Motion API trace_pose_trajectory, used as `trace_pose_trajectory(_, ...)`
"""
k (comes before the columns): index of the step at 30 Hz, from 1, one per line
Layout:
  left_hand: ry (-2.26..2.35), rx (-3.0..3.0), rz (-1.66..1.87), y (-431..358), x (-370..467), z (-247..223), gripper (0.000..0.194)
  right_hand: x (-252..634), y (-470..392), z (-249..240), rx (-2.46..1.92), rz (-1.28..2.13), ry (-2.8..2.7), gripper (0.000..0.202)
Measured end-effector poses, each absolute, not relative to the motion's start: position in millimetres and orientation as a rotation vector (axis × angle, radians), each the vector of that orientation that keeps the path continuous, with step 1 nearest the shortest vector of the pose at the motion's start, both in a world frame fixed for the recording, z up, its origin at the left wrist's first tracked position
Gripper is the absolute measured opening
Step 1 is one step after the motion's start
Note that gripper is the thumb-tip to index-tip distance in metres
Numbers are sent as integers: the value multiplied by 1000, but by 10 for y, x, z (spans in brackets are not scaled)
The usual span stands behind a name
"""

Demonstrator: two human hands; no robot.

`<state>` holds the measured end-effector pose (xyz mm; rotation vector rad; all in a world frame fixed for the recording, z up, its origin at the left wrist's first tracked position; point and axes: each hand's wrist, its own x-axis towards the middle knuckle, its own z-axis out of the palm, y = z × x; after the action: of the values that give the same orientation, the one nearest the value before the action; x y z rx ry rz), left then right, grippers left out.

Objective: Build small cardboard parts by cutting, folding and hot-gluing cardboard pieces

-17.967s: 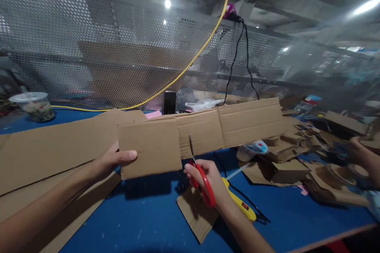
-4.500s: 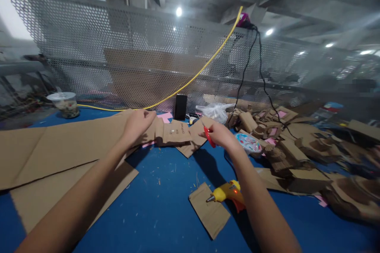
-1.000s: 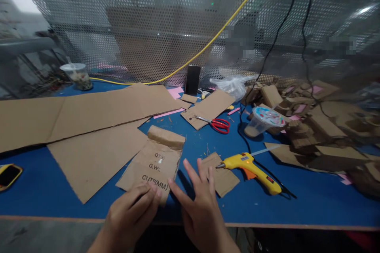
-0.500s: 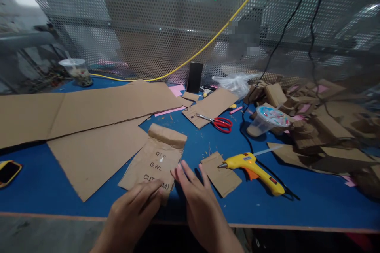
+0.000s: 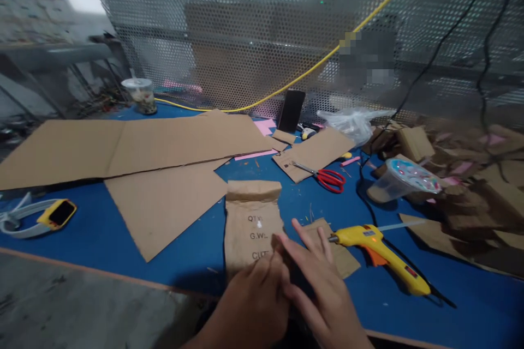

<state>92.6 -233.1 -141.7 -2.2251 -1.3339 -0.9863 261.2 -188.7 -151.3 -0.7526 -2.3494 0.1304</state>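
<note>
A strip of brown cardboard (image 5: 254,226) printed with "QTY", "G.W" and "CUT" lies in front of me, its far end rolled over into a thick fold. My left hand (image 5: 254,300) is closed over its near end, fingers curled and pressed on the cardboard. At the strip's right edge, my right hand (image 5: 317,278) touches a small raised flap with one fingertip; its other fingers are spread, the thumb beside my left hand. The near end of the strip is hidden under my hands. A smaller cardboard piece (image 5: 346,259) lies just beyond my right fingers.
A yellow glue gun (image 5: 382,256) lies at right, its nozzle by the smaller piece. Red-handled scissors (image 5: 327,179) rest on another cardboard piece. Large cardboard sheets (image 5: 176,142) cover the left. A plastic cup (image 5: 403,180), cardboard scraps (image 5: 483,191) and a yellow watch (image 5: 59,214) are around.
The view has turned left. The cardboard strip now lies straighter before me. My hands have come together, and my right fingertip has moved onto the strip's edge.
</note>
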Motion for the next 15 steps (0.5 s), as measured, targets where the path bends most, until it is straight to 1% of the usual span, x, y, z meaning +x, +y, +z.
trace_pose_trajectory(3, -1159, -2442, -1123, -2350, 805, -1323, 33, 2686, -1888, -1484, -729, 78, -2387, 57)
trace_pose_trajectory(5, -1197, -2533, -1096, -2438, 554, -1256, 26, 2571, -1946, -1462, -696, -34, -2438, 61)
trace_pose_trajectory(7, -1438, -2424, -1105, -2559, 259, -1224, 28, 2351, -2021, -1449, -643, -143, -2504, 52)
trace_pose_trajectory(9, -1575, -2369, -1081, -2680, 11, -1227, 39, 2137, -2069, -1446, -656, -175, -2444, 27)
trace_pose_trajectory(10, -1610, -2316, -1085, -2732, -75, -1234, 41, 2067, -2075, -1442, -617, -205, -2365, 24)
trace_pose_trajectory(13, -1650, -2115, -1147, -2819, -166, -1243, 38, 2067, -2018, -1396, -592, -107, -2214, 44)
trace_pose_trajectory(15, -1702, -1970, -1236, -2796, -119, -1239, 41, 2174, -1956, -1340, -726, -46, -2007, 43)
